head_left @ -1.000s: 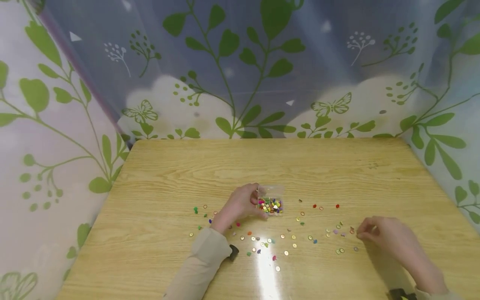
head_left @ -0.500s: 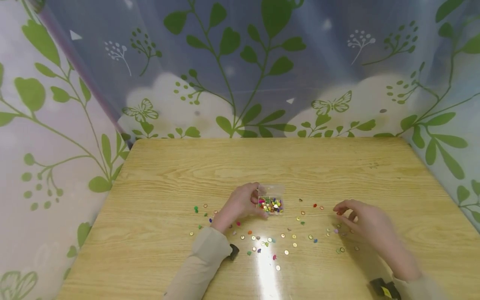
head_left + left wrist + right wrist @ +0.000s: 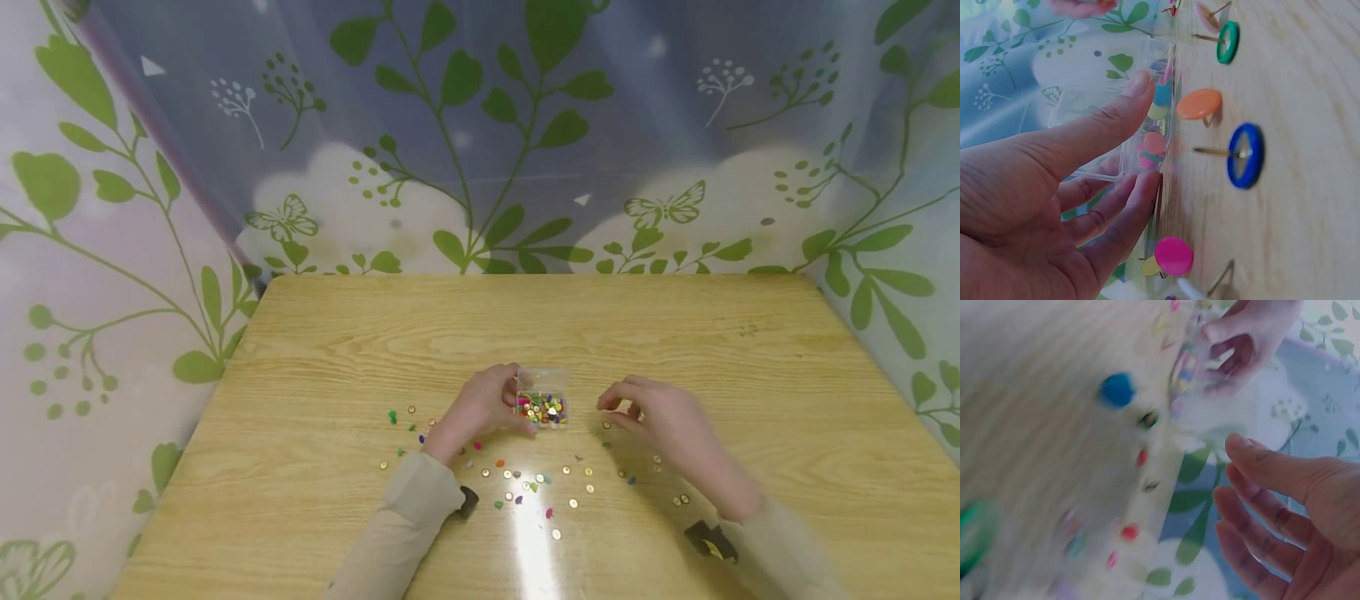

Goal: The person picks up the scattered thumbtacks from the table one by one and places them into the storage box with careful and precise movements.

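Observation:
My left hand (image 3: 483,407) grips a small clear plastic box (image 3: 546,381) at its left side, thumb along the front and fingers behind. The hinged lid stands raised at the back. Inside lies a heap of colourful thumbtacks (image 3: 542,410). Just right of the box is my right hand (image 3: 663,417), thumb and forefinger brought together, the other fingers loosely bent. A red thumbtack (image 3: 1110,5) shows at those fingertips along the top edge of the left wrist view. The right wrist view is blurred, and there the thumb hides what the pinch holds.
Loose thumbtacks lie scattered over the wooden table (image 3: 375,333), among them a blue one (image 3: 1245,155), an orange one (image 3: 1199,104) and a pink one (image 3: 1174,255). Several have their pins pointing up or sideways. A leaf-patterned curtain (image 3: 480,150) hangs behind the table.
My right hand has moved left from the right-hand tacks, passing over a red thumbtack, and is now close to the box. My left hand and the box have stayed put.

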A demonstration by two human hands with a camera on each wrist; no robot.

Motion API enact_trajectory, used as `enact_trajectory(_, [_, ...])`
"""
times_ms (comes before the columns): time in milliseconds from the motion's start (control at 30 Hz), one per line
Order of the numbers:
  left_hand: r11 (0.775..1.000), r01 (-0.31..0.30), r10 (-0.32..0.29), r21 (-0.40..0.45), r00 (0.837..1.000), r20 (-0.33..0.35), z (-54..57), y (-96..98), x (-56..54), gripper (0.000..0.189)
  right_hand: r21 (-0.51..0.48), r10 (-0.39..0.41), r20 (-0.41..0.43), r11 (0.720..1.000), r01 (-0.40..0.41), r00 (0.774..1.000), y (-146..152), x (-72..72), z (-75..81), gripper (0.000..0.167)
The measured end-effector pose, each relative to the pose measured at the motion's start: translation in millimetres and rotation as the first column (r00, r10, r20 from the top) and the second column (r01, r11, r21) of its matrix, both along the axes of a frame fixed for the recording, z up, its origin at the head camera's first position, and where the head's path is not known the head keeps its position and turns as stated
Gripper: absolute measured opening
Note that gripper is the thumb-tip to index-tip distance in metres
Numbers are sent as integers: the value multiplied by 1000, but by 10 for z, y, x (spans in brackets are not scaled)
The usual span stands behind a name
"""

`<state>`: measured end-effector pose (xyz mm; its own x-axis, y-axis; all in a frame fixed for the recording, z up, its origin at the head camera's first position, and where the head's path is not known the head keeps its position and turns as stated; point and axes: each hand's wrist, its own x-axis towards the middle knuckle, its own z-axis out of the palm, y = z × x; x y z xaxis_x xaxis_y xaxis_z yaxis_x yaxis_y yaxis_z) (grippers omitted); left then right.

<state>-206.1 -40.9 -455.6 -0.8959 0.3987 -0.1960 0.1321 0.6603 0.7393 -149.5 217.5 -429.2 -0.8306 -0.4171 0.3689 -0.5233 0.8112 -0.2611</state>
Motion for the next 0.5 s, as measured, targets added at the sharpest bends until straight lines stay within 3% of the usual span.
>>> enact_trajectory(267, [1000,12,-12,-1,1000,-4,7,-5,-9,71,-62,56,-82,996,-61,995,-402,-137,52,15])
enact_trajectory(500, [1000,14,-14,-8,1000,4,15,-8,-6,73,-82,44,-69,995,-50,997,-494,-163,23,17])
